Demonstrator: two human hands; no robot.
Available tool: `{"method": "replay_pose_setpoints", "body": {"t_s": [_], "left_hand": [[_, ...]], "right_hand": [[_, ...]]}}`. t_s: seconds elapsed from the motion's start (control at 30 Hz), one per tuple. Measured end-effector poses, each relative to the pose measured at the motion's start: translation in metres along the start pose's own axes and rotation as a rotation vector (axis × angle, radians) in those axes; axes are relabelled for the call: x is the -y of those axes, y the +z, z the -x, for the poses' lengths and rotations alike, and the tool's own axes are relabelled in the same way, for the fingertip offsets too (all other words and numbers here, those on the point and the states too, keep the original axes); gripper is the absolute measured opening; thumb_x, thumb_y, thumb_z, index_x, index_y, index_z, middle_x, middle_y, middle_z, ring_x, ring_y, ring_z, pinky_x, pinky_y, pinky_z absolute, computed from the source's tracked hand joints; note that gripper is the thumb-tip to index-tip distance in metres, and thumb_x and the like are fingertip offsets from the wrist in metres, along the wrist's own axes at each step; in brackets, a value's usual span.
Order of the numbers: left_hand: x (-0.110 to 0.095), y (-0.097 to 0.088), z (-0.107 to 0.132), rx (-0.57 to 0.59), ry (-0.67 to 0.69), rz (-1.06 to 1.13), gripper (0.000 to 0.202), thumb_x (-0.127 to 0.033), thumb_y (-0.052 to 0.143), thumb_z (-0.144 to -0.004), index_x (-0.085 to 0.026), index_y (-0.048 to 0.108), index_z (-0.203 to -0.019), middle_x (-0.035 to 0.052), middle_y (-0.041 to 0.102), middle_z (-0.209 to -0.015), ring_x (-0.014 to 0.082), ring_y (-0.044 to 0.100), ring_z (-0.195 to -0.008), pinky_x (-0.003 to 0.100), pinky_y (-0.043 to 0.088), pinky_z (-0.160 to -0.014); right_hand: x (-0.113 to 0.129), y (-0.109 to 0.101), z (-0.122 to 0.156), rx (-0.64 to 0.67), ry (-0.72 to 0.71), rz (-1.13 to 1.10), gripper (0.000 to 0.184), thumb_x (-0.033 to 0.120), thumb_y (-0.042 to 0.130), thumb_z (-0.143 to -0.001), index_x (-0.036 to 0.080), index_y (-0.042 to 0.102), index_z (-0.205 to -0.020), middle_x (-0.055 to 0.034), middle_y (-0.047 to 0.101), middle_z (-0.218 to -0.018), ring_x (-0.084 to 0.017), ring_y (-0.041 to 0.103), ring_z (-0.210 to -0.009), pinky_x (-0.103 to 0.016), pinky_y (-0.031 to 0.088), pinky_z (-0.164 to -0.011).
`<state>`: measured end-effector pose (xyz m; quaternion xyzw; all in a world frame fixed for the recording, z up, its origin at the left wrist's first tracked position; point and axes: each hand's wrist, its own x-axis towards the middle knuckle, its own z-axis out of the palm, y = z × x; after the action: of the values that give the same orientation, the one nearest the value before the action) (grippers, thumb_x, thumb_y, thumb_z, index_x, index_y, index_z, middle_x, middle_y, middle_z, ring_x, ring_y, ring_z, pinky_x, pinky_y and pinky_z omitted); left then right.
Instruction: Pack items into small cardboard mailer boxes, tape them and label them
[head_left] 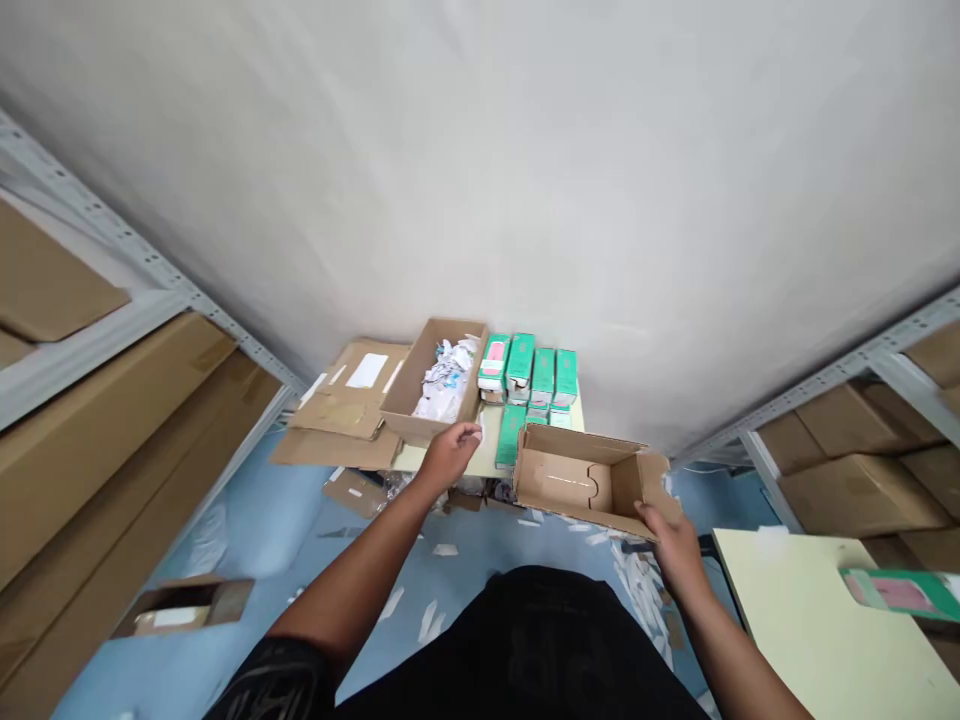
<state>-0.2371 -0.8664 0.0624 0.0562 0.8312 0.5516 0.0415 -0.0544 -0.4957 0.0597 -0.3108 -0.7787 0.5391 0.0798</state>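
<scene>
My right hand [670,541] grips the near right corner of an empty open cardboard box [581,478], holding it above the floor in front of a low pale table [487,455]. My left hand [448,452] reaches to the table edge with fingers loosely curled, holding nothing, just below a second open carton [431,380] filled with white packets. Right beside that carton stand several green and pink product boxes [529,372] in a row, with another green box [511,435] lying flat under them.
Flattened cardboard [349,405] lies left of the table. Metal shelving with large cartons lines the left [112,400] and right [847,470]. A second pale table [817,620] with a green box [904,592] is at lower right. Paper scraps and a small carton [184,605] litter the blue floor.
</scene>
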Motion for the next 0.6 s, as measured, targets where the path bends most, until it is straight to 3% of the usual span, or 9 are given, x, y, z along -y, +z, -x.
{"method": "replay_pose_setpoints", "body": {"t_s": [0.17,0.3,0.47,0.6], "left_hand": [[0.033,-0.055,-0.070,-0.064,-0.040,-0.372,0.031,-0.040,0.063,-0.085,-0.020,0.072,-0.108,0.0074,0.075,-0.107,0.0255,0.067,-0.101,0.034,0.049,-0.095],[0.063,-0.073,-0.127,0.051,-0.254,-0.572,0.048,-0.043,0.073,-0.079,-0.017,0.067,-0.119,0.0170,0.069,-0.129,0.0335,0.062,-0.120,0.038,0.045,-0.100],[0.097,-0.066,-0.176,0.169,-0.438,-0.595,0.088,-0.043,0.097,-0.040,-0.018,0.068,-0.119,0.0234,0.070,-0.125,0.0449,0.064,-0.116,0.048,0.049,-0.095],[0.117,-0.044,-0.190,0.172,-0.459,-0.559,0.101,-0.048,0.100,-0.036,-0.019,0.066,-0.127,0.0234,0.068,-0.128,0.0461,0.061,-0.121,0.053,0.049,-0.098]], "right_hand": [[0.028,0.031,-0.027,0.121,-0.013,0.050,0.044,0.055,0.071,-0.073,0.015,0.078,-0.091,-0.0104,0.081,-0.094,-0.032,0.074,-0.092,-0.034,0.056,-0.078],[0.040,0.060,-0.061,0.221,-0.029,0.071,0.044,0.055,0.071,-0.073,0.016,0.079,-0.091,-0.0108,0.081,-0.099,-0.032,0.074,-0.093,-0.034,0.055,-0.076],[0.060,0.087,-0.105,0.315,-0.055,0.069,0.041,0.053,0.072,-0.072,0.016,0.079,-0.088,-0.0100,0.081,-0.095,-0.033,0.074,-0.091,-0.035,0.056,-0.075],[0.078,0.099,-0.130,0.383,-0.053,0.129,0.041,0.055,0.070,-0.072,0.017,0.079,-0.084,-0.0096,0.080,-0.088,-0.033,0.074,-0.087,-0.034,0.055,-0.070]]}}
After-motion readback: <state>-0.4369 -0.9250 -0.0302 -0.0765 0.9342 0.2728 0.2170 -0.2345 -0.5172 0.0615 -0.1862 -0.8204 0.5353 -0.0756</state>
